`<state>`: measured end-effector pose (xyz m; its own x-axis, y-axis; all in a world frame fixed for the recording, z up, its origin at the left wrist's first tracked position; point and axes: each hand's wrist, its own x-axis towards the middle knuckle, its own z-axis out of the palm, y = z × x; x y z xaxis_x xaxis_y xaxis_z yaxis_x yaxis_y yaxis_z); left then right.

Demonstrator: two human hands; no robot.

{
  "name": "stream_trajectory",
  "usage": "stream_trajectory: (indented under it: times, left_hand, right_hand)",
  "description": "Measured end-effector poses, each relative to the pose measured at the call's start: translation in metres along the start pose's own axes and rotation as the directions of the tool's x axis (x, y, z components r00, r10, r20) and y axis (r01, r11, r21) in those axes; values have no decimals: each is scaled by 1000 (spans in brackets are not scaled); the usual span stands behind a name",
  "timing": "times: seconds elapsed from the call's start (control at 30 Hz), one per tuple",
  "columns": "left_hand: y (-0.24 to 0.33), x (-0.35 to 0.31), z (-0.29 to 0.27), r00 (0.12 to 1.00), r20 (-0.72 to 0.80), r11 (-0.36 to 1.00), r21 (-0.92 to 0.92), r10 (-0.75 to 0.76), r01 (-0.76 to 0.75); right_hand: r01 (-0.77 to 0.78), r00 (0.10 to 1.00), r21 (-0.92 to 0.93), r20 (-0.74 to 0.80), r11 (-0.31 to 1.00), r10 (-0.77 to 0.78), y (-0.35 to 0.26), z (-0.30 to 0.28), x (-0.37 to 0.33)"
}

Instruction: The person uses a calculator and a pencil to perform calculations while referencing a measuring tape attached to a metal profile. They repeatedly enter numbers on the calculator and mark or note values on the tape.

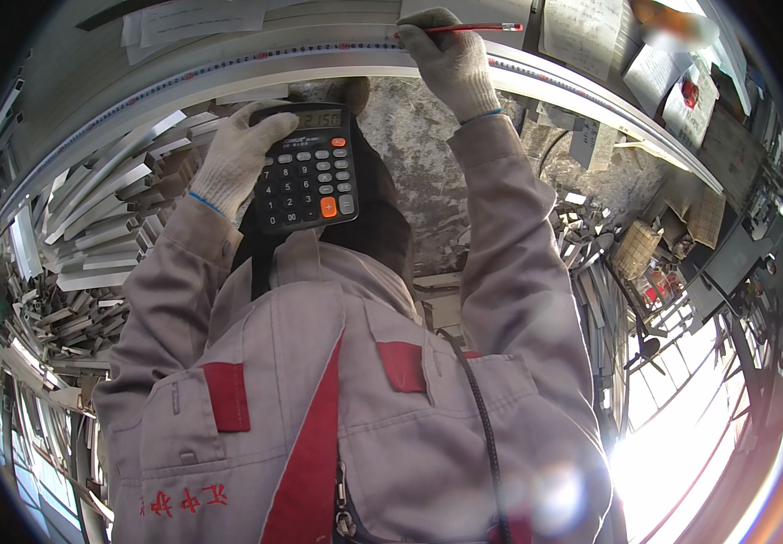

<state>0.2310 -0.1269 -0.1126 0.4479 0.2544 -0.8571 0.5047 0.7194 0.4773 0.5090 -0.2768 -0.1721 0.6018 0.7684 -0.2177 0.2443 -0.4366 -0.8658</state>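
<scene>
My left hand point(239, 154), in a pale knit glove, is closed round the upper left of a black calculator point(305, 168) with orange and grey keys. The thumb lies across its top beside the display. Farther off, my gloved right hand point(450, 63) grips a red pencil point(487, 27), whose eraser end points right. That hand rests at a long pale metal rail along the bench edge. A measuring tape point(319, 48) runs along this rail, passing under the right hand. The pencil's writing tip is hard to make out by the fingers.
Stacks of cut metal profiles point(101, 218) lie at the left. Handwritten paper sheets point(582, 36) are on the bench at the far right, with more papers point(197, 20) at the far left. Cardboard pieces point(636, 249) and metal offcuts crowd the right side. Concrete floor point(428, 172) shows below the rail.
</scene>
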Motion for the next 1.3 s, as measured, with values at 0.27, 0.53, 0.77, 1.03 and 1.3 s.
stream_trajectory:
  times: [0.27, 0.53, 0.77, 1.03, 1.3]
  left_hand:
    - [-4, 0, -6, 1000, 1, 999, 34, 4, -4]
    - [0, -6, -7, 999, -50, 999, 52, 14, -12]
    - [-2, -7, -13, 998, -61, 1000, 22, 14, -13]
    - [-8, -4, -20, 1000, 15, 999, -20, 27, -27]
    - [-15, -7, -24, 1000, -6, 999, -27, 17, -17]
  right_hand:
    - [-36, 999, 34, 1, 999, 36, 3, 2, 1]
    - [-88, 995, 136, -41, 987, 95, 17, 7, -2]
    - [-59, 995, 198, -67, 978, 74, -2, 14, -18]
    - [-5, 989, 78, -144, 997, 16, -15, 32, -23]
    - [37, 979, 83, -201, 996, -20, -8, 39, -22]
